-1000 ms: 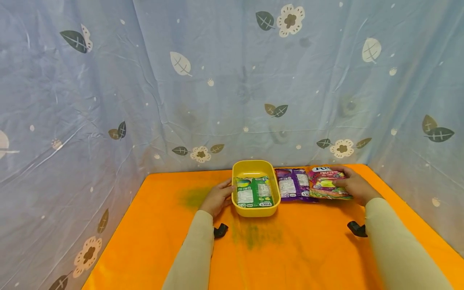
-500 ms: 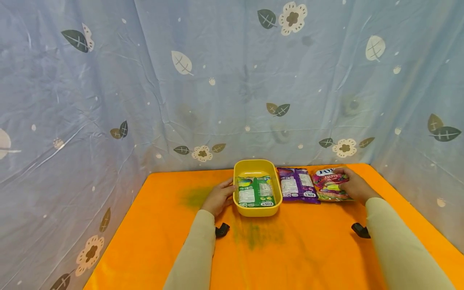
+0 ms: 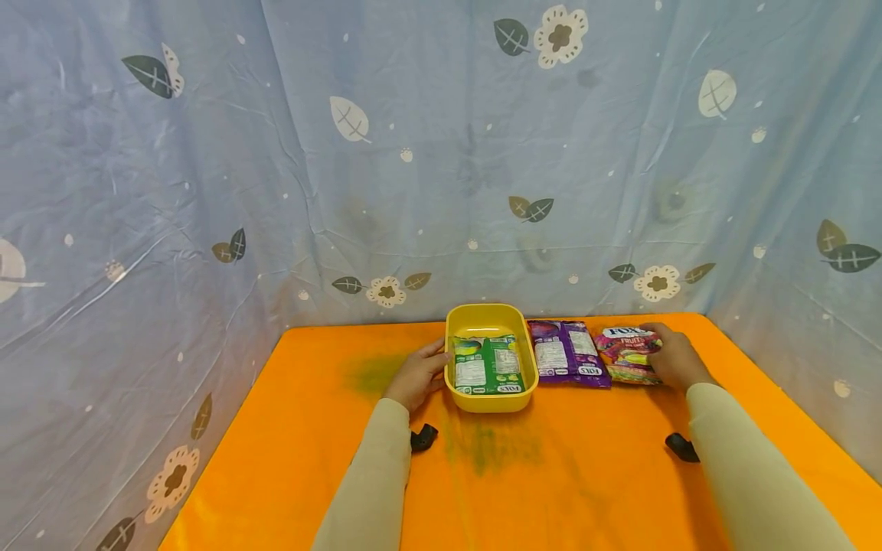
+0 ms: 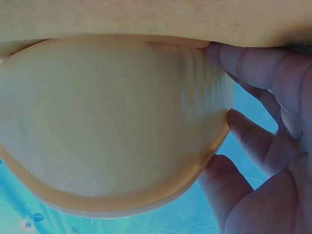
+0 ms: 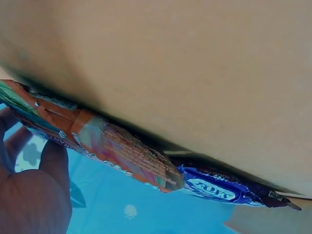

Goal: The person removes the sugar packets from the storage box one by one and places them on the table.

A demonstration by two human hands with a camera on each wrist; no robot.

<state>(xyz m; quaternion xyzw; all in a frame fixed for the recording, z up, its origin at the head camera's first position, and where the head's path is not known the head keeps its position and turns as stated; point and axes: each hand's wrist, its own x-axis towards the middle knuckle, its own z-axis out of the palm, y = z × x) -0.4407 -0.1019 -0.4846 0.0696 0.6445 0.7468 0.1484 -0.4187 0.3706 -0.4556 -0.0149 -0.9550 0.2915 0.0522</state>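
Note:
A yellow plastic tub (image 3: 491, 404) stands on the orange-covered table, with a green Fox's candy bag (image 3: 489, 366) lying inside it. My left hand (image 3: 416, 376) rests against the tub's left side; in the left wrist view its thumb and fingertips (image 4: 239, 117) touch the outer wall and rim. To the right of the tub lies a purple Fox's candy bag (image 3: 566, 356). Beyond that is a red Fox's Fruits candy bag (image 3: 625, 360), flat on the table. My right hand (image 3: 675, 358) holds its right end between thumb (image 5: 53, 153) and fingers, which are partly hidden.
A patterned blue curtain (image 3: 427, 168) rises directly behind the table (image 3: 510, 490) and along both sides. Black wrist-camera mounts (image 3: 424, 438) stick out beside the forearms. The purple bag lies close against the tub and the red bag.
The red candy bag has come down flat and shifted slightly right, uncovering more of the purple bag. My right hand has eased toward the red bag's right edge. My left hand stays at the tub.

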